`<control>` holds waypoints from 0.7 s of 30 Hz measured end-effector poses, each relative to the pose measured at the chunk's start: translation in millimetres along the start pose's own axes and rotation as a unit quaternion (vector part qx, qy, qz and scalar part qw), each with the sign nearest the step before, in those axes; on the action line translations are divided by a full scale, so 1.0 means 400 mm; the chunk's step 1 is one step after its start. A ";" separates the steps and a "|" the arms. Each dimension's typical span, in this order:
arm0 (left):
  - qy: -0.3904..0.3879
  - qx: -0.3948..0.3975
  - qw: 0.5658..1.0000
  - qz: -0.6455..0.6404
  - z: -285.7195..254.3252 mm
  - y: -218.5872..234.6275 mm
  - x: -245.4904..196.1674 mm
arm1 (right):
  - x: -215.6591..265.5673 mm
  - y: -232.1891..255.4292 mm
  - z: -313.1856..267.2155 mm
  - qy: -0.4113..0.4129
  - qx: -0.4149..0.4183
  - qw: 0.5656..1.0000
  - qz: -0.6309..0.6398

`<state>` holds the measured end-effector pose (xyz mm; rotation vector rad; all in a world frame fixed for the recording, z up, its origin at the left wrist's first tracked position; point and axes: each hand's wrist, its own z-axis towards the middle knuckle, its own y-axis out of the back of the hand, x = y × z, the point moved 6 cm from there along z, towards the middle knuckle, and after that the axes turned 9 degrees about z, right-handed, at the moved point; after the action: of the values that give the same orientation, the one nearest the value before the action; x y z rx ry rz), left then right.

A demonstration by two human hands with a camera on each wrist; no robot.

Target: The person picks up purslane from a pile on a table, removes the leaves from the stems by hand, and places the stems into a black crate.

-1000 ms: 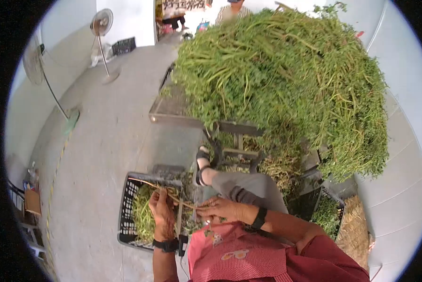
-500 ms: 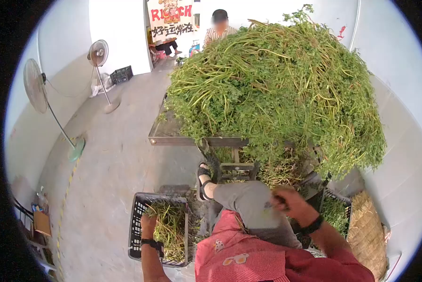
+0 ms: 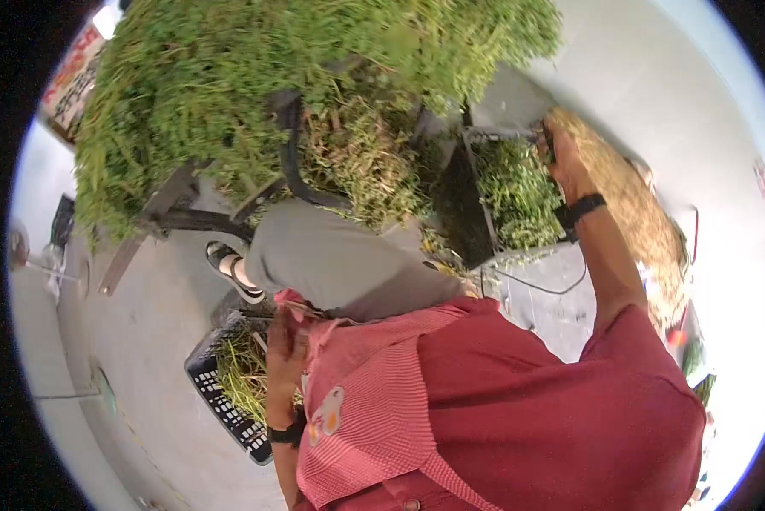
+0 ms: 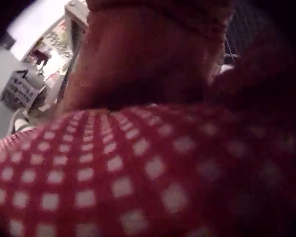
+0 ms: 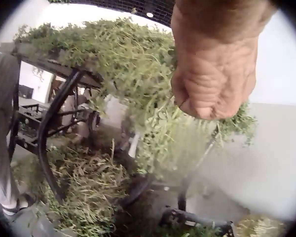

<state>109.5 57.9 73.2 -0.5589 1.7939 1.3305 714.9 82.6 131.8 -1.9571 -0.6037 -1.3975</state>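
Left hand (image 3: pixel 287 347) at the front of the pink apron (image 3: pixel 370 409), fingers blurred, can't tell if it grips anything. Black crate (image 3: pixel 229 417) just beside it, yellow-green stems (image 3: pixel 242 366) inside. Grey trouser leg (image 3: pixel 340 260) between the hands. Right hand (image 3: pixel 563 157) reaches out at the far corner of the second crate (image 3: pixel 487 220), finger pose and any grip unclear; leafy greens (image 3: pixel 519 192) in that crate. Straw mat (image 3: pixel 625 192) alongside. Stalk heap (image 3: pixel 357 157) beyond the leg, big green pile (image 3: pixel 255 68) on the table (image 3: pixel 165 196), overhanging its edge.
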 end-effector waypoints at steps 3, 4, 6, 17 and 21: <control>-0.096 0.016 0.969 0.228 0.007 -0.047 0.016 | -0.001 0.104 0.037 0.053 -0.099 0.993 -0.031; -0.124 0.017 0.960 0.249 0.021 -0.053 0.023 | -0.026 0.176 0.092 0.060 -0.137 0.986 -0.066; -0.069 0.051 0.983 0.162 0.030 -0.064 0.070 | -0.053 0.284 0.154 0.066 -0.178 0.976 -0.103; -0.103 0.061 0.924 0.362 0.053 -0.093 -0.060 | -0.081 0.329 0.095 0.018 -0.050 0.982 -0.179; -0.115 0.053 0.903 0.411 0.049 -0.097 -0.088 | -0.203 0.139 0.095 0.108 0.079 0.951 -0.278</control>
<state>165.4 58.7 77.7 0.4766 1.9519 1.7236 751.4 72.7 33.4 -1.5368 -1.1830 -1.8003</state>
